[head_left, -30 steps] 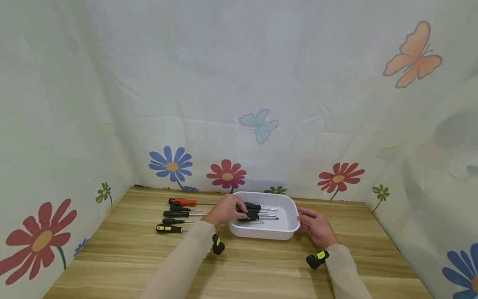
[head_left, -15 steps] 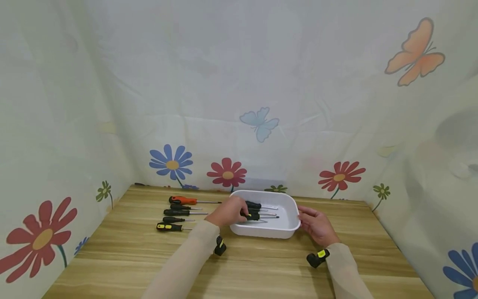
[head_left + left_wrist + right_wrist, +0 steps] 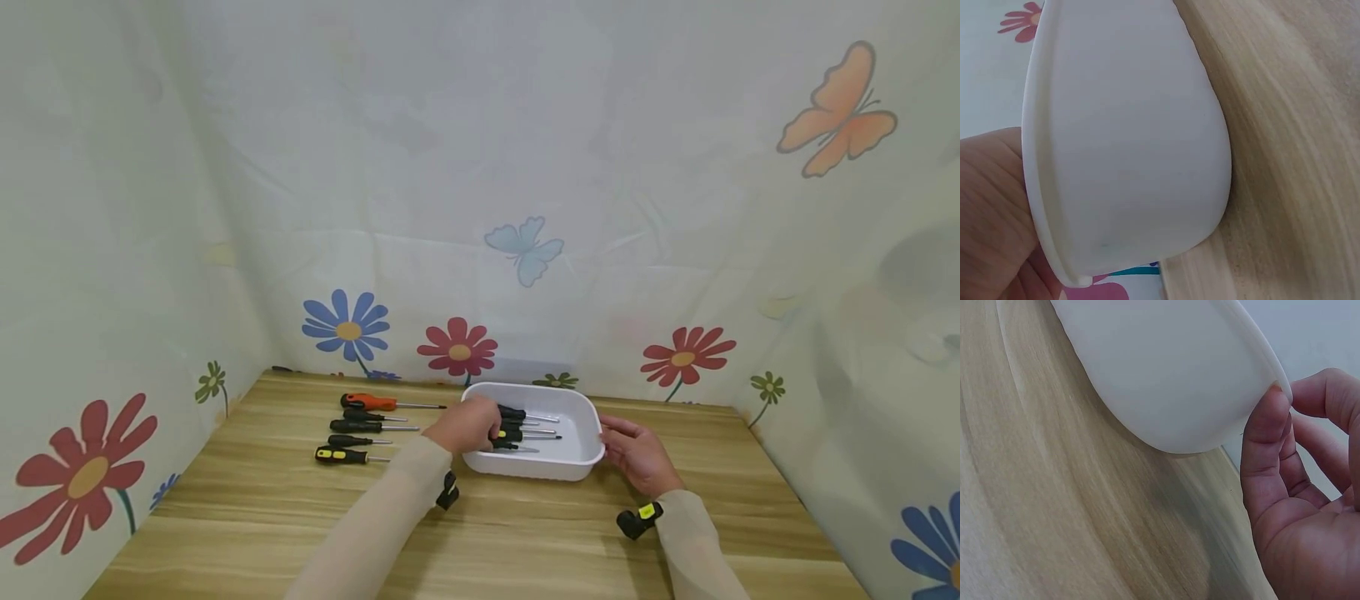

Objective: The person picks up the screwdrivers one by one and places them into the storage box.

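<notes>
In the head view, my left hand [image 3: 468, 423] reaches over the left rim of a white plastic tray [image 3: 532, 471], fingers curled down at the handle end of a small black screwdriver [image 3: 510, 447]. The fingertips are partly hidden there. Beside that screwdriver, several others with black handles lie in the tray, one a black-and-yellow screwdriver [image 3: 513, 435], shafts pointing right. The left wrist view has the hand [image 3: 991, 212] behind the tray wall [image 3: 1129, 137], its fingers hidden. My right hand [image 3: 637, 454] pinches the tray's right rim between thumb [image 3: 1264, 437] and forefinger.
Left of the tray, several screwdrivers lie in a column on the wooden table [image 3: 247, 517]: an orange-handled screwdriver [image 3: 371, 402] at the back, black ones between, and a yellow-and-black screwdriver [image 3: 341, 455] in front. A flowered curtain [image 3: 420, 167] stands behind and at both sides.
My left hand has moved slightly right and lower into the tray, and the small screwdriver's black handle now shows beside its fingers. My right hand stays at the rim.
</notes>
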The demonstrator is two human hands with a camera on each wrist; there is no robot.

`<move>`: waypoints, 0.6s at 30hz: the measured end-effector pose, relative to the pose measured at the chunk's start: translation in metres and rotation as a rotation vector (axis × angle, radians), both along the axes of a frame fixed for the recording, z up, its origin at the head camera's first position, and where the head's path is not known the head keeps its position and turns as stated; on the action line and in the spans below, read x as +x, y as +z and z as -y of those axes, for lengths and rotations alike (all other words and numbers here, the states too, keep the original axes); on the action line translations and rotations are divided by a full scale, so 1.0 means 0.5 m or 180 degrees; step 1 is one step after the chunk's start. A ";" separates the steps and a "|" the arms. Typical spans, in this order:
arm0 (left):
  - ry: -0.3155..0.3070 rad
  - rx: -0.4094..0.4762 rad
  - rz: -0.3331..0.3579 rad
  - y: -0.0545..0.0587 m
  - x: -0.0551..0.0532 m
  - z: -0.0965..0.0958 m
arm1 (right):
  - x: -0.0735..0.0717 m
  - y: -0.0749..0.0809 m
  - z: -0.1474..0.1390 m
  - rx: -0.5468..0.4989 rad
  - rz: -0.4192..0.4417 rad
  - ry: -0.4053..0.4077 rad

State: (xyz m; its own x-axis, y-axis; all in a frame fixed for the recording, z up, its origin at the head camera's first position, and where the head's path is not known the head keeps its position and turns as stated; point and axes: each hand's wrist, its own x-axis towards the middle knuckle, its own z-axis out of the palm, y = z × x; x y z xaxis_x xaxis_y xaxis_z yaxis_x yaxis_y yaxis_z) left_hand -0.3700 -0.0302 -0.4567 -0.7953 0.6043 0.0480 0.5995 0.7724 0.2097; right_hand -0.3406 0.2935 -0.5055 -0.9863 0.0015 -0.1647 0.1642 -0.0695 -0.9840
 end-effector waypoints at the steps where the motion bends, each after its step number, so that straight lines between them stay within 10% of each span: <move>1: 0.0008 -0.0032 0.0018 0.001 -0.001 -0.001 | 0.000 0.001 0.000 -0.0010 0.0002 -0.0018; 18: 0.0113 -0.0554 -0.0212 0.006 0.004 -0.029 | -0.002 0.001 -0.003 0.0025 0.0030 -0.0009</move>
